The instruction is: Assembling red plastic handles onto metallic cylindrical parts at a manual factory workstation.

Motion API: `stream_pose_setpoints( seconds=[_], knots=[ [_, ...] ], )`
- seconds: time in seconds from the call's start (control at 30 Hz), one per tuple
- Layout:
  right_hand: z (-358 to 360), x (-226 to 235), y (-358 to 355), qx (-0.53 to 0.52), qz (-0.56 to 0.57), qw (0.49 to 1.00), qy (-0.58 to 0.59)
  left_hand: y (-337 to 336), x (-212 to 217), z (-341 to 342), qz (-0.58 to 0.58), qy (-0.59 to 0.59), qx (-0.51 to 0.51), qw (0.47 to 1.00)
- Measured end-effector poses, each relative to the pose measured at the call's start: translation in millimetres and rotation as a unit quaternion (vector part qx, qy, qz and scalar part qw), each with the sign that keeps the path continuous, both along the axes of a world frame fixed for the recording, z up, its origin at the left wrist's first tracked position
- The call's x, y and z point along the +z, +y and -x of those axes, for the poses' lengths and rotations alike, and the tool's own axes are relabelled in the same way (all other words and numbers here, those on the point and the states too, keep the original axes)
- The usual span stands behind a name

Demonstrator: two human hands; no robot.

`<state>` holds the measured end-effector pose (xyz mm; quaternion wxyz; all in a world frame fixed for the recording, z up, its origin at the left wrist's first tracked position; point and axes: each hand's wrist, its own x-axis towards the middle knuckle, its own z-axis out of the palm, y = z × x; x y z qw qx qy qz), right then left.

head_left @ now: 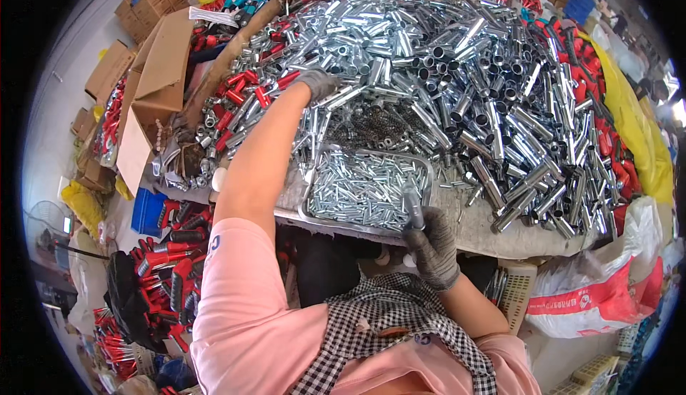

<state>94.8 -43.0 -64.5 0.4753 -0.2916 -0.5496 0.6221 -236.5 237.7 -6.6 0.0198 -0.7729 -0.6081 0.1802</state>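
Observation:
My right hand (pixel 433 249), in a grey knit glove, is closed around a shiny metal tubular piece (pixel 413 208). The piece points up over the right front corner of a metal tray (pixel 304 208), which holds many small silver pins (pixel 361 189). My left hand (pixel 316 85), gloved in grey too, reaches far across the table to the left part of a big heap of silver metal tubes (pixel 371 32). Its fingertips are among the pieces, and whether they grip one cannot be made out. Red sleeves (pixel 234 89) lie left of that hand.
Behind the tray is a patch of small dark parts (pixel 375 125). Larger chrome tubes (pixel 500 123) are heaped on the right. An open cardboard box (pixel 161 73) stands at the left, above red-handled tools (pixel 179 270). A white and red sack (pixel 600 277) sits at the right front.

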Motion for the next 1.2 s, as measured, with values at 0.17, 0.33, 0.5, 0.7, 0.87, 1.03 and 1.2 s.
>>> stream_pose_setpoints(
  seconds=[0.17,0.33,0.5,0.7,0.87,1.03,1.2],
  knots=[
    [-4.4,-9.8,-5.3,-0.078,-0.027,0.996,-0.034,-95.2,8.1,-35.6,-0.241,-0.753,0.020,0.612],
    [4.9,-12.9,-10.3,-0.082,-0.098,0.984,-0.124,-252.0,15.3,-127.2,-0.100,-0.815,0.000,0.570],
    [-1.0,-5.0,-13.9,0.051,-0.023,0.996,0.074,-277.9,27.7,-121.4,0.042,-0.616,-0.187,0.764],
    [4.2,1.9,-21.7,0.146,0.037,0.977,0.152,-204.6,78.0,-110.4,-0.061,-0.555,0.203,0.805],
    [-4.7,22.9,5.5,0.040,0.147,0.965,0.214,-97.5,-1.1,-68.1,-0.152,-0.127,0.185,0.963],
    [-40.2,60.7,45.5,-0.039,0.114,0.954,0.275,-102.8,25.3,-67.6,-0.198,-0.182,0.161,0.950],
    [-30.7,66.8,17.0,-0.005,0.012,0.971,0.239,-106.7,40.0,-55.5,-0.240,-0.460,0.105,0.849]
  ],
)
